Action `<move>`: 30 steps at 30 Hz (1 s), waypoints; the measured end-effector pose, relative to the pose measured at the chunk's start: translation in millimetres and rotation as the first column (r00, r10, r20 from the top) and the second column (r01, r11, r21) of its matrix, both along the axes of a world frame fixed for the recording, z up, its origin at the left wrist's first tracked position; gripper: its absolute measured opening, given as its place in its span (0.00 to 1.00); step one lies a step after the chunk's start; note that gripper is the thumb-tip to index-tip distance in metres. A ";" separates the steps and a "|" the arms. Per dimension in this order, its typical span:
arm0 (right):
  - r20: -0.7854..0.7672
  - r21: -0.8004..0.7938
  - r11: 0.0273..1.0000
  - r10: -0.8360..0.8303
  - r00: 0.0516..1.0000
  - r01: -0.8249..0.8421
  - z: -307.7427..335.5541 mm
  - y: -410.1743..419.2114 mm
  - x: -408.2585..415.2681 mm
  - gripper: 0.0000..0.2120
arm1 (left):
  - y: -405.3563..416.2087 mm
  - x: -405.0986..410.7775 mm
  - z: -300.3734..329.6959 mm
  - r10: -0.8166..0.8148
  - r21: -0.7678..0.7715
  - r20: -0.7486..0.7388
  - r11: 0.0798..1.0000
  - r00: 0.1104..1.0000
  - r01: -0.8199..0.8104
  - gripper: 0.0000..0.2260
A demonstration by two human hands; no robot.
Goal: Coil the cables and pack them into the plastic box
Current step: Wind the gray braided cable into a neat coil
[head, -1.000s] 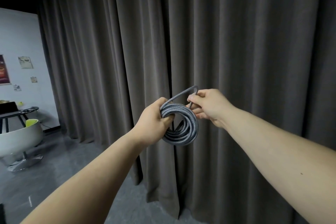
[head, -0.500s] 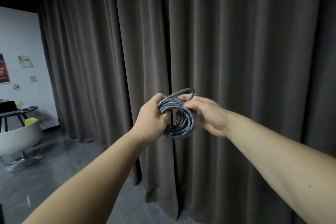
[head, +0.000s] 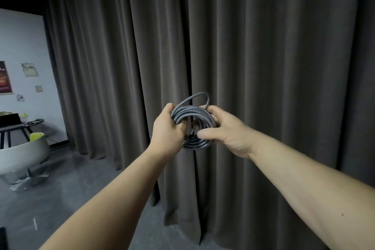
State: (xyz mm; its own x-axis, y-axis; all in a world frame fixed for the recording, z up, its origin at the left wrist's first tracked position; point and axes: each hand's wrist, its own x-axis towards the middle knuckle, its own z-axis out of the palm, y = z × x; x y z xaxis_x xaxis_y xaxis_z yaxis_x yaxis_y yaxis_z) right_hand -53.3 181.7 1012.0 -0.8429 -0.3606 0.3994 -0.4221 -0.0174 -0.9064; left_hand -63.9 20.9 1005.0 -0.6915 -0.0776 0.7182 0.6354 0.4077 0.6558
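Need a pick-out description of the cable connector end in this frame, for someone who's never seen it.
Start at the dark curtain filling the view; in front of it the left hand and right hand grip a grey braided cable coil. The connector pokes out at the coil's lower left, beside the left hand: a short metal-tipped plug, unlike the braided loops.

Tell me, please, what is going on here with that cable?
A person is coiling a grey braided cable in mid-air in front of a dark curtain. The left hand grips one side of the coil and the right hand holds the other, with one loose loop standing up above the bundle. A plug end shows near the bottom. No plastic box is in view, so packing has not begun.
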 end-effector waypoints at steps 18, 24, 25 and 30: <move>-0.292 0.145 0.917 -0.319 0.902 0.371 0.5 -13.3 -4.3 0.19 | 7.0 5.9 -3.3 0.000 0.037 -0.081 0.999 0.997 0.003 0.13; -0.280 0.289 0.864 -0.335 0.900 0.412 1.3 -7.2 -2.9 0.24 | 1.7 2.4 -2.3 0.080 0.117 -0.083 0.991 0.993 -0.070 0.12; -0.269 0.311 0.854 -0.342 0.901 0.417 -0.6 -6.2 -2.7 0.24 | -0.7 0.3 -0.8 0.103 0.140 -0.081 0.986 0.991 -0.091 0.12; -0.285 0.438 0.765 -0.380 0.880 0.472 4.5 -5.2 1.6 0.18 | -10.2 -6.4 0.0 0.175 0.165 -0.054 0.973 0.983 -0.164 0.09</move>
State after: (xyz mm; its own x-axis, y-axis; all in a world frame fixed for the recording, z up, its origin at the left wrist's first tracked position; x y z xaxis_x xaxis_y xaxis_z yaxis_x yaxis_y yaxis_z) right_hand -51.7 176.5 1016.6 -0.8915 -0.1629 0.4227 -0.4262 0.6180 -0.6606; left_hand -70.3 10.7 1005.0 -0.6086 -0.3063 0.7320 0.6115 0.4069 0.6786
